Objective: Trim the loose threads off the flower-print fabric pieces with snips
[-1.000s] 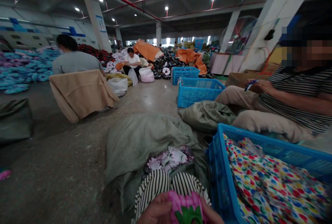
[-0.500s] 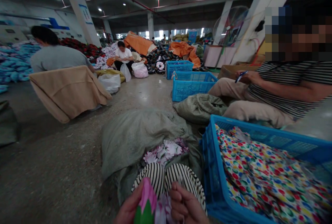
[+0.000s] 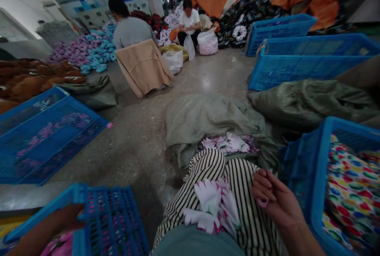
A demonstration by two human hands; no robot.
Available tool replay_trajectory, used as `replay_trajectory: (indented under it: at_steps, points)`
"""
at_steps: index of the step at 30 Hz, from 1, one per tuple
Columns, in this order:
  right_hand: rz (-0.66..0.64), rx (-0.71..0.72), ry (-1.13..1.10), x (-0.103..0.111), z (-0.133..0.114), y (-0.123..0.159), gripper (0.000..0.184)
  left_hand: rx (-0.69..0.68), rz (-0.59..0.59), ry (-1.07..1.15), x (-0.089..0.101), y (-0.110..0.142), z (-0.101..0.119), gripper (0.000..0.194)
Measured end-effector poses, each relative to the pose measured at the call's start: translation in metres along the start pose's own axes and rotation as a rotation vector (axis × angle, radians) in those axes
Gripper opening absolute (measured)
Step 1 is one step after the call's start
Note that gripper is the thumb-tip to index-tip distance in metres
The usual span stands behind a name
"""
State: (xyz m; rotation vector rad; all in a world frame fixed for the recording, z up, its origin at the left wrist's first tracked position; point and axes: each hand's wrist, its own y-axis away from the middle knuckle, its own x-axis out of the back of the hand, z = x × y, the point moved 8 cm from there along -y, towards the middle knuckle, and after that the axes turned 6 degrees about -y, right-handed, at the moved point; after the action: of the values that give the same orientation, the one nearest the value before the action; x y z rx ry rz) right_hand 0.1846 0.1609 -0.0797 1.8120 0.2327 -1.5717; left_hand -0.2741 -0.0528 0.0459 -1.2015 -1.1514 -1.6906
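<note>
Out at the lower left, my left hand (image 3: 67, 218) is over the rim of a blue crate (image 3: 78, 190), blurred, its fingers apart and nothing visible in them. Inside that crate lie pink fabric pieces (image 3: 61, 244). My right hand (image 3: 276, 198) is above my right thigh with fingers curled and pressed together; whatever they pinch is too small to make out. A band circles one of its fingers. White petal-shaped fabric pieces with pink edges (image 3: 212, 204) rest on my lap, on striped trousers (image 3: 208, 161), between the hands.
A grey-green sack (image 3: 208, 117) holding more white-pink pieces (image 3: 231, 143) stands before my knees. To the right is a blue crate (image 3: 319, 169) of dotted fabric (image 3: 350, 192). Another blue crate (image 3: 50, 141) stands left. Two people sit farther off, one by a cloth-draped chair (image 3: 142, 66).
The view has turned left and down. My left hand has moved from my lap to the left crate, and the pink-and-green piece no longer shows in it. My right hand has moved away from it.
</note>
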Motion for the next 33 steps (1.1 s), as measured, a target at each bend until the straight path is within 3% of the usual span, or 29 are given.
replay_trajectory:
  at_steps: [2,3,5,7,8,10,12,14,18,21,24,26,29,31,33]
  points:
    - [0.015,0.003,0.023,-0.001,0.000,-0.002,0.007,-0.337,-0.231,-0.023,-0.040,0.022,0.048,0.008]
    - [0.023,0.003,0.040,-0.002,0.002,-0.003,0.008,-0.578,-0.340,-0.036,-0.062,0.045,0.080,0.006]
    - [0.041,0.011,0.080,-0.003,0.005,-0.004,0.009,-1.095,-0.479,-0.084,-0.102,0.109,0.138,0.013]
    - [0.060,0.030,0.118,-0.003,0.007,-0.002,0.009,-1.535,-0.549,-0.157,-0.133,0.175,0.171,0.014]
    - [0.069,0.041,0.130,-0.002,0.008,0.000,0.009,-1.649,-0.571,-0.197,-0.147,0.197,0.178,0.020]
    - [0.090,0.063,0.146,0.001,0.008,0.005,0.009,-1.728,-0.605,-0.243,-0.165,0.220,0.183,0.012]
    - [0.104,0.075,0.157,0.005,0.006,0.008,0.010,-1.581,-0.775,-0.052,-0.170,0.217,0.184,0.005]
    - [0.106,0.081,0.181,0.006,0.005,0.009,0.012,-1.318,-0.954,0.228,-0.167,0.200,0.185,0.009]
    - [0.098,0.045,0.385,0.000,0.020,0.006,0.017,-0.702,-1.197,0.791,-0.166,0.175,0.192,0.017]
    - [0.058,-0.029,0.627,-0.013,0.051,0.005,0.029,-0.222,-1.387,1.242,-0.179,0.188,0.204,0.024]
    - [0.073,0.054,0.767,-0.023,0.070,0.004,0.039,-0.103,-1.395,1.347,-0.193,0.204,0.216,0.022]
    - [0.181,0.134,0.803,-0.021,0.069,0.005,0.039,-0.048,-1.414,1.383,-0.199,0.213,0.220,0.018]
    - [0.331,0.185,0.779,-0.015,0.059,0.009,0.029,-0.041,-1.531,1.397,-0.201,0.222,0.227,0.021]
    - [0.327,0.173,0.822,-0.018,0.052,0.011,0.025,-0.037,-1.577,1.348,-0.199,0.220,0.228,0.026]
    - [0.240,0.134,0.983,-0.026,0.049,0.010,0.026,-0.065,-1.589,1.274,-0.194,0.215,0.228,0.042]
